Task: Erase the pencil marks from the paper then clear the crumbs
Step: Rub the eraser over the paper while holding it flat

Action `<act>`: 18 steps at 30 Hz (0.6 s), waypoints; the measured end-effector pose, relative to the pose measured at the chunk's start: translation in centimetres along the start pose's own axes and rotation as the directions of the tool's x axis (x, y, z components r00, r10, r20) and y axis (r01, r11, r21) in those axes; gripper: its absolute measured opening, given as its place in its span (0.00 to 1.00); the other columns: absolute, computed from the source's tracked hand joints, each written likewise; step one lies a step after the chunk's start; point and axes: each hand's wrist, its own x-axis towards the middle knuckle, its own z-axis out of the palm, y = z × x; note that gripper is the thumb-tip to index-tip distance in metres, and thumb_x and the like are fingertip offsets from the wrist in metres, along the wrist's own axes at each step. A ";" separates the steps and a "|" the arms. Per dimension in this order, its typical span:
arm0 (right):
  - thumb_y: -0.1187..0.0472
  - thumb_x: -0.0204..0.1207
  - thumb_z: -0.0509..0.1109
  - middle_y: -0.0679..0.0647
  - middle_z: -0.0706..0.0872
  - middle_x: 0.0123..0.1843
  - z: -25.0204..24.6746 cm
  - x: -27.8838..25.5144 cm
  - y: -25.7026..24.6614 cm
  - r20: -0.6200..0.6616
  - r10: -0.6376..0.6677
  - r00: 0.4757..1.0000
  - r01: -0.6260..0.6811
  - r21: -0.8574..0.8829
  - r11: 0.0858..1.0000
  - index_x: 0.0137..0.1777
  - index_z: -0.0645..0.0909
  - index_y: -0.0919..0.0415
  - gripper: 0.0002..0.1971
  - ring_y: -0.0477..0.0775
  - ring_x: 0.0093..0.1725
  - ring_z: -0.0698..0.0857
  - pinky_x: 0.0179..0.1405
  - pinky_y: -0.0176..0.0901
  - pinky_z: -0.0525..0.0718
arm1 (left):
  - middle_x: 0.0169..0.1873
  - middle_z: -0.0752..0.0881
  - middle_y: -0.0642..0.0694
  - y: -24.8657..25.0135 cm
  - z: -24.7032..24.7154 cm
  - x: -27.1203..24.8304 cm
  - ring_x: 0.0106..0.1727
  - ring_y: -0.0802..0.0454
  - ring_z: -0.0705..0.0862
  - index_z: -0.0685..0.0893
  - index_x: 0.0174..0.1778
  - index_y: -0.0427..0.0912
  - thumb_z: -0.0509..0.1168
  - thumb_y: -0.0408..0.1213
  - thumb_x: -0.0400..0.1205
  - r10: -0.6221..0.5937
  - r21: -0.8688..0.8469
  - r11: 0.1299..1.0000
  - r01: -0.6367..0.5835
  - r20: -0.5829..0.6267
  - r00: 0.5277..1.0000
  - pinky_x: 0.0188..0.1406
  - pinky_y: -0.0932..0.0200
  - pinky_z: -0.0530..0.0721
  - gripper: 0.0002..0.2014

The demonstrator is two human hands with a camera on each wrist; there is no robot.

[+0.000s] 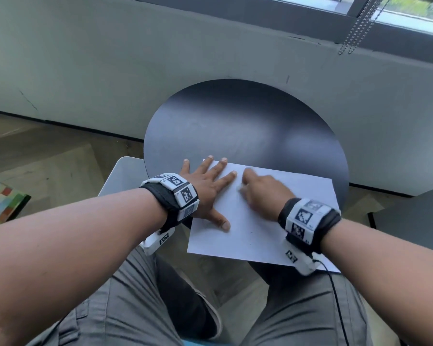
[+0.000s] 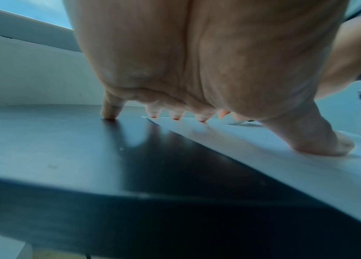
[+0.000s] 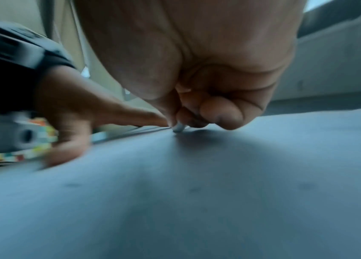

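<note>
A white sheet of paper [image 1: 273, 221] lies on the near edge of a round black table [image 1: 235, 121], overhanging toward my lap. My left hand [image 1: 210, 186] lies flat with spread fingers on the sheet's left part, thumb [image 2: 321, 140] pressed on the paper [image 2: 263, 149] and little finger on the bare table [image 2: 64, 149]. My right hand [image 1: 260, 188] is curled just right of it, pinching a small white eraser [image 3: 178, 128] whose tip touches the paper [image 3: 197, 192]. The right hand is blurred in the head view. A few small dark specks [image 1: 250, 243] dot the sheet.
A grey wall and window ledge [image 1: 210, 58] stand right behind the table. A pale seat corner [image 1: 120, 176] shows left of the table, a colourful patterned object [image 1: 0, 203] lies on the wooden floor at far left. Bead chains [image 1: 360, 26] hang at upper right.
</note>
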 end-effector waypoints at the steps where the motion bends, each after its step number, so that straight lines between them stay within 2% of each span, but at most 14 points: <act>1: 0.50 0.85 0.55 0.65 0.84 0.56 -0.6 0.7 0.8 -0.042 0.071 0.997 -0.069 0.040 0.997 0.60 0.66 0.58 0.12 0.68 0.50 0.81 0.51 0.56 0.81 | 0.85 0.27 0.52 0.0 0.0 0.0 0.86 0.41 0.30 0.30 0.85 0.60 0.58 0.88 0.57 -0.003 -0.002 1.000 0.003 0.001 1.000 0.77 0.18 0.43 0.68; 2: 0.51 0.85 0.55 0.65 0.84 0.55 -0.9 0.7 1.0 -0.058 0.103 0.993 -0.099 0.069 0.993 0.59 0.66 0.58 0.11 0.68 0.50 0.81 0.50 0.55 0.81 | 0.85 0.27 0.52 0.0 -0.1 0.0 0.86 0.41 0.30 0.30 0.85 0.60 0.59 0.88 0.57 -0.006 -0.002 1.000 0.006 0.003 1.000 0.77 0.18 0.43 0.68; 3: 0.52 0.86 0.55 0.66 0.84 0.55 -0.7 0.3 0.6 -0.060 0.074 0.995 -0.070 0.066 0.995 0.61 0.66 0.59 0.12 0.68 0.50 0.81 0.48 0.54 0.80 | 0.85 0.28 0.52 0.0 -0.1 0.0 0.86 0.41 0.30 0.30 0.85 0.60 0.59 0.87 0.58 -0.007 0.000 1.000 0.007 0.003 1.000 0.77 0.18 0.44 0.68; 5: 0.53 0.86 0.55 0.65 0.84 0.56 0.4 -1.6 -1.2 0.007 -0.102 0.995 0.102 0.040 0.994 0.66 0.66 0.59 0.13 0.68 0.52 0.81 0.43 0.52 0.74 | 0.85 0.28 0.51 0.1 -0.1 0.0 0.86 0.41 0.30 0.31 0.85 0.60 0.59 0.87 0.58 -0.004 0.005 1.000 0.004 -0.002 1.000 0.77 0.18 0.45 0.68; 7: 0.53 0.86 0.57 0.62 0.85 0.55 1.3 -3.2 -1.8 0.118 -0.231 0.966 0.228 0.038 0.973 0.62 0.67 0.56 0.10 0.67 0.52 0.81 0.42 0.53 0.74 | 0.85 0.28 0.50 0.2 -0.1 -0.1 0.86 0.40 0.30 0.31 0.85 0.62 0.59 0.87 0.59 0.000 0.002 1.000 0.000 -0.001 1.000 0.77 0.17 0.45 0.67; 8: 0.52 0.86 0.57 0.61 0.85 0.55 1.0 -2.9 -1.3 0.121 -0.216 0.969 0.212 0.039 0.976 0.60 0.67 0.55 0.09 0.67 0.52 0.81 0.44 0.53 0.76 | 0.85 0.27 0.50 0.2 -0.2 -0.1 0.86 0.40 0.30 0.31 0.84 0.63 0.59 0.87 0.58 -0.001 0.002 1.000 0.001 0.005 1.000 0.76 0.17 0.45 0.66; 11: 0.47 0.85 0.56 0.62 0.84 0.54 -0.6 -0.3 1.7 0.003 0.011 1.000 -0.011 0.070 0.997 0.56 0.67 0.52 0.10 0.66 0.50 0.81 0.50 0.55 0.81 | 0.85 0.27 0.50 0.3 -0.4 0.0 0.86 0.39 0.30 0.30 0.83 0.67 0.59 0.87 0.57 -0.010 0.007 1.000 0.010 0.013 1.000 0.76 0.17 0.45 0.65; 12: 0.46 0.85 0.56 0.61 0.84 0.53 -0.9 -0.2 2.2 -0.016 0.042 0.999 -0.040 0.085 0.996 0.55 0.67 0.52 0.10 0.66 0.49 0.81 0.50 0.56 0.81 | 0.85 0.27 0.50 0.4 -0.5 0.0 0.86 0.39 0.30 0.30 0.82 0.68 0.60 0.87 0.58 -0.013 0.010 1.000 0.013 0.019 1.000 0.76 0.16 0.46 0.65; 14: 0.48 0.86 0.55 0.59 0.84 0.54 -0.6 -1.0 1.6 -0.001 -0.074 0.997 0.074 0.057 0.996 0.59 0.68 0.53 0.10 0.66 0.50 0.81 0.49 0.54 0.80 | 0.85 0.28 0.49 0.5 -0.8 -0.1 0.86 0.38 0.30 0.31 0.82 0.70 0.61 0.86 0.58 -0.016 0.021 1.000 0.015 0.028 0.999 0.75 0.15 0.47 0.64; 16: 0.50 0.87 0.56 0.57 0.85 0.55 0.2 -2.7 0.5 0.096 -0.242 0.965 0.240 0.038 0.970 0.60 0.70 0.51 0.09 0.63 0.52 0.81 0.49 0.53 0.78 | 0.85 0.28 0.49 0.8 -1.0 -0.2 0.86 0.37 0.30 0.31 0.82 0.71 0.63 0.85 0.60 -0.017 0.025 1.000 0.016 0.038 0.999 0.74 0.14 0.47 0.63; 18: 0.50 0.86 0.57 0.54 0.85 0.56 0.0 -2.7 1.0 0.136 -0.272 0.953 0.274 0.004 0.962 0.59 0.71 0.49 0.07 0.61 0.51 0.81 0.49 0.53 0.79 | 0.85 0.28 0.48 1.0 -1.3 -0.3 0.86 0.37 0.30 0.32 0.82 0.72 0.64 0.84 0.60 -0.025 0.025 0.999 0.024 0.052 0.998 0.74 0.14 0.47 0.62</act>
